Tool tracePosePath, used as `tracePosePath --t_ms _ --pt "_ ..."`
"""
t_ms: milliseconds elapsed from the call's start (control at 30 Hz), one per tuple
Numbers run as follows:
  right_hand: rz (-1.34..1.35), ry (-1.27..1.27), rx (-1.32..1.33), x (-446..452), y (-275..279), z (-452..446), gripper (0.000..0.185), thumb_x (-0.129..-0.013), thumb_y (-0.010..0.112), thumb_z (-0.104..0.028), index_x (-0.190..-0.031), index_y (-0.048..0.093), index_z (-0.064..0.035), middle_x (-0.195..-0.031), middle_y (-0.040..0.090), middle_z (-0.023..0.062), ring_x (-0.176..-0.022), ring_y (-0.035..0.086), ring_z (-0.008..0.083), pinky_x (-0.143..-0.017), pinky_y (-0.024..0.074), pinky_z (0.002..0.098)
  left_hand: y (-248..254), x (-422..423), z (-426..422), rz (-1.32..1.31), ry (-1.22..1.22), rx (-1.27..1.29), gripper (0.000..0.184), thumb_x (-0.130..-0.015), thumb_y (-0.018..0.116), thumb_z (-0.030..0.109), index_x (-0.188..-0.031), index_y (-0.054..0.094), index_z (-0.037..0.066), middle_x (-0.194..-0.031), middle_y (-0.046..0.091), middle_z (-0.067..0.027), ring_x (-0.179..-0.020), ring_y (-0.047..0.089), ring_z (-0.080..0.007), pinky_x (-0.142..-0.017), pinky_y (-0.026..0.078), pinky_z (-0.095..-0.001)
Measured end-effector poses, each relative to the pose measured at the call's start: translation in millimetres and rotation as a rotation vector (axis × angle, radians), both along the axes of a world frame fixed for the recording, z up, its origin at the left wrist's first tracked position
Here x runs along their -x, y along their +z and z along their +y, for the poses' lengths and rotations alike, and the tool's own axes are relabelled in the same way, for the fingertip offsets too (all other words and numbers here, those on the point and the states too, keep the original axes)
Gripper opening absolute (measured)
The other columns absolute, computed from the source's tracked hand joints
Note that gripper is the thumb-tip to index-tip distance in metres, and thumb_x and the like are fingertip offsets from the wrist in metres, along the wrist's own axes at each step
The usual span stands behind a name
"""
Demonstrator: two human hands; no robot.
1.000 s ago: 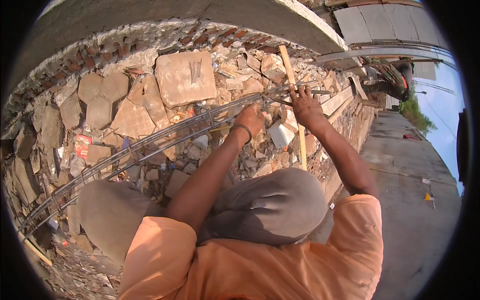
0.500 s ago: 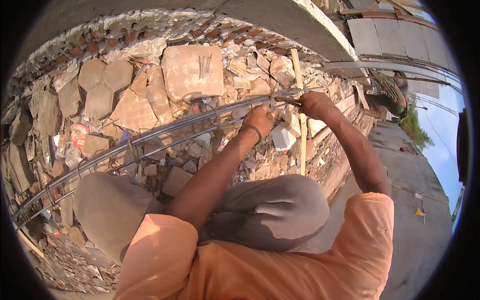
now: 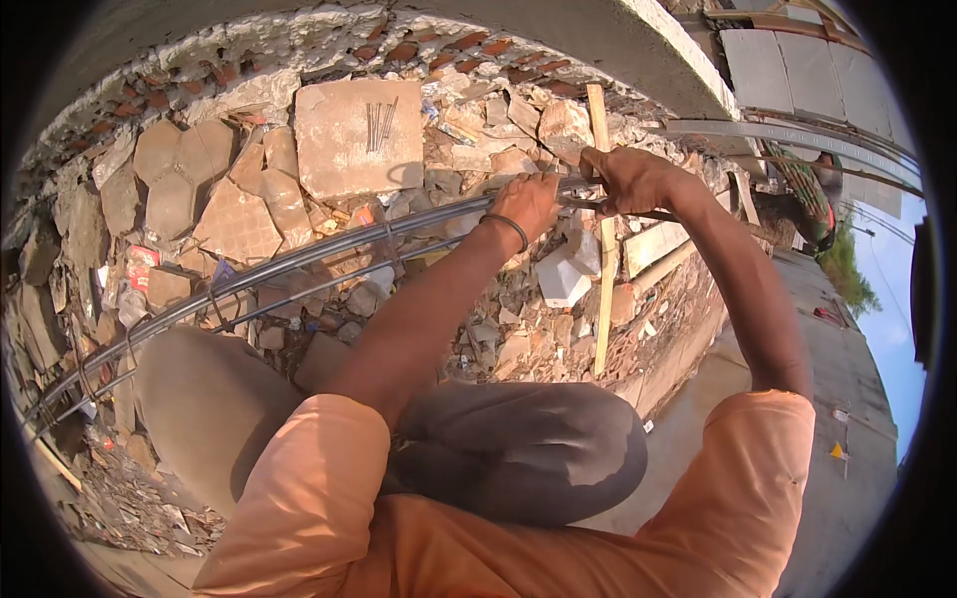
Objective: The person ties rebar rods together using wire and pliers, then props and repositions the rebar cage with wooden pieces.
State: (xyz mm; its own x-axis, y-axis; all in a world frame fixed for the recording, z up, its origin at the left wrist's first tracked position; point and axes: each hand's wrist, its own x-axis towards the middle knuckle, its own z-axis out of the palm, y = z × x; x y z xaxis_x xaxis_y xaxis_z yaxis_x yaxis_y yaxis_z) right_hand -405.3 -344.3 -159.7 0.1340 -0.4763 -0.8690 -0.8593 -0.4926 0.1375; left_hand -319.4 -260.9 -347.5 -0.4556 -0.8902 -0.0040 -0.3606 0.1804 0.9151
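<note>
Long steel bars (image 3: 284,261) run from the lower left up to my hands, with bent metal loops (image 3: 391,242) around them. My left hand (image 3: 528,206) is closed at the upper end of the bars; what its fingers hold is too small to make out. Just right of it my right hand (image 3: 633,182) is wrapped round a dark metal tool (image 3: 578,202), whose front end reaches toward the left fingers. A pale wooden strip (image 3: 604,289) passes beneath the tool.
Broken concrete and brick rubble lies under the bars. Several short metal pieces (image 3: 380,127) rest on a square slab (image 3: 344,169). A concrete beam (image 3: 638,50) runs along the top. At the upper right is another person (image 3: 812,194). A grey paved strip (image 3: 797,329) lies to the right.
My right hand has gone from spread fingers over the bars to a closed grip on the tool. Both hands have moved slightly up, and the view has shifted.
</note>
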Motion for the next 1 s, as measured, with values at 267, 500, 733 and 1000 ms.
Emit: tracePosePath --t_ms 267,500,733,1000 --pt "0.051 0.649 0.336 41 -21 11 0.034 -0.089 0.051 -0.008 -0.122 0.055 -0.0077 -0.113 0.058 0.0097 -0.116 0.055 0.0253 -0.101 0.0414 0.0432 1 -35 3 -0.205 0.047 -0.012 0.082 -0.079 0.073 0.033 -0.142 0.033 0.001 -0.137 0.049 -0.0209 -0.125 0.049 -0.0343 -0.105 0.040 -0.0390" --pt "0.051 0.765 0.236 34 -46 -40 0.041 -0.085 0.063 -0.021 -0.125 0.056 -0.0132 -0.122 0.059 0.0044 -0.108 0.062 0.0244 -0.093 0.0499 0.0359 -7 -51 14 -0.431 -0.174 -0.035 0.062 -0.079 0.067 0.018 -0.135 0.048 0.002 -0.117 0.065 -0.0161 -0.103 0.064 -0.0298 -0.087 0.051 -0.0400" --pt "0.005 0.823 0.007 2 -86 -97 0.031 -0.075 0.064 -0.015 -0.105 0.065 -0.0095 -0.103 0.067 0.0089 -0.098 0.064 0.0319 -0.086 0.0518 0.0413 -3 -58 16 -0.369 -0.126 -0.004 0.065 -0.077 0.059 0.007 -0.140 0.043 0.002 -0.110 0.067 -0.0170 -0.095 0.067 -0.0289 -0.079 0.053 -0.0395" --pt "0.284 0.371 -0.181 -1 -60 -76 0.023 -0.079 0.065 -0.016 -0.094 0.068 0.0008 -0.089 0.069 0.0146 -0.086 0.067 0.0323 -0.075 0.0555 0.0418 -19 -50 19 -0.371 -0.102 0.062 0.064 -0.078 0.058 0.008 -0.139 0.042 -0.003 -0.127 0.060 -0.0199 -0.107 0.063 -0.0288 -0.087 0.052 -0.0387"
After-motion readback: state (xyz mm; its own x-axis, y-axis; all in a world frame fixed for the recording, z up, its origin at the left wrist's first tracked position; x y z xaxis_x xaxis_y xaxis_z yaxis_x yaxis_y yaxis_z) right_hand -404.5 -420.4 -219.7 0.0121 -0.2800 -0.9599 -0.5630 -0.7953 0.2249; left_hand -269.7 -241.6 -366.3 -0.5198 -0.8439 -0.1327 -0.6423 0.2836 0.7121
